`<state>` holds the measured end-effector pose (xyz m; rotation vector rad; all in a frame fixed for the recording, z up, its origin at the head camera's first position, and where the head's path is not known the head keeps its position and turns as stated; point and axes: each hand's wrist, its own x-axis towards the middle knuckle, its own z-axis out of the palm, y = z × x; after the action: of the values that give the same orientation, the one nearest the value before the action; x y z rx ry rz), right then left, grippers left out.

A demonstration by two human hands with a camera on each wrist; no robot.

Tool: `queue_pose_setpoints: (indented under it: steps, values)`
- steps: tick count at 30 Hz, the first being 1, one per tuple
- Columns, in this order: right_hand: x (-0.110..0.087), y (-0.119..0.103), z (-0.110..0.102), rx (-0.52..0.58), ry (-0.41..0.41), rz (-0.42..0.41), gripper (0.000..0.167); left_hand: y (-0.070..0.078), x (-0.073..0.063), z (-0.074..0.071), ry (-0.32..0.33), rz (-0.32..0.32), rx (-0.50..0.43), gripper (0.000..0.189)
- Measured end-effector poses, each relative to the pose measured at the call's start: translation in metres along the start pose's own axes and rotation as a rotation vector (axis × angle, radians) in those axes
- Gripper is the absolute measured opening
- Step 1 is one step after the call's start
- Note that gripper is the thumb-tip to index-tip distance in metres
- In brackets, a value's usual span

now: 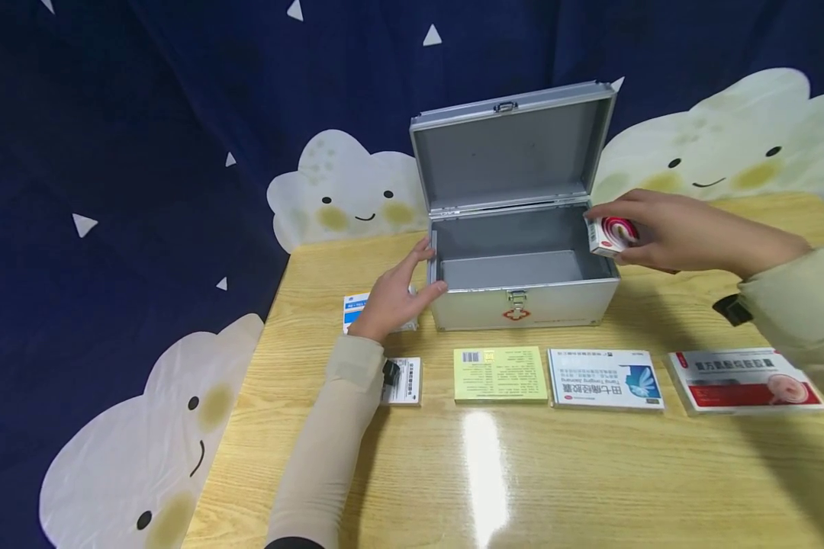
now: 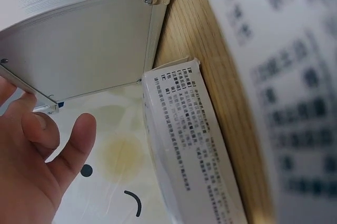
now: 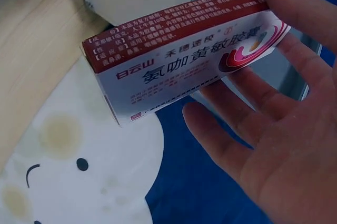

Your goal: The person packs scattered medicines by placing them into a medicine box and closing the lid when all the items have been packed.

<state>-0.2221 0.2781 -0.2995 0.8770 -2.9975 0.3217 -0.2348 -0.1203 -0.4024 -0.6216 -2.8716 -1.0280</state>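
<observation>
A: How far along is the work?

B: Apparently early. The silver first-aid case (image 1: pixel 467 311) stands by the tabletop's (image 1: pixel 419 473) far edge, lid (image 1: pixel 515 164) raised. A red-and-white capsule box (image 3: pixel 179 69) is at the case's right rim, not yet set down, pinched between the right hand's (image 1: pixel 687 232) thumb and fingers.

A: And the left hand (image 1: pixel 397 296)?

B: Fingers touching the case's left rim, thumb spread apart, holding no box.

A: What seems left?

B: Five boxes outside the case: a blue-and-white box (image 1: pixel 354 311) and black-printed white box (image 1: pixel 405 381) towards the tabletop's left edge, then a yellow-green box (image 1: pixel 500 375), a Tianqi Tongjing capsule box (image 1: pixel 606 379) and, farthest right, a red-banded box (image 1: pixel 745 381).
</observation>
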Motion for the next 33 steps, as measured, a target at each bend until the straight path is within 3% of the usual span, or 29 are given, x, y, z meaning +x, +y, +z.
queue_pose_setpoints:
  steps: [10, 23, 33]
  values:
    - [0.010, -0.015, -0.004, 0.005, -0.022, -0.034, 0.061, 0.000, -0.001, -0.001, -0.011, -0.008, -0.014, 0.078]
    - [0.037, -0.037, -0.013, -0.052, -0.113, -0.105, 0.059, 0.002, 0.000, -0.002, -0.021, -0.014, -0.007, 0.080]
    - [0.051, -0.051, -0.010, -0.062, -0.122, -0.168, 0.058, 0.001, 0.001, -0.002, -0.023, -0.022, -0.001, 0.079]
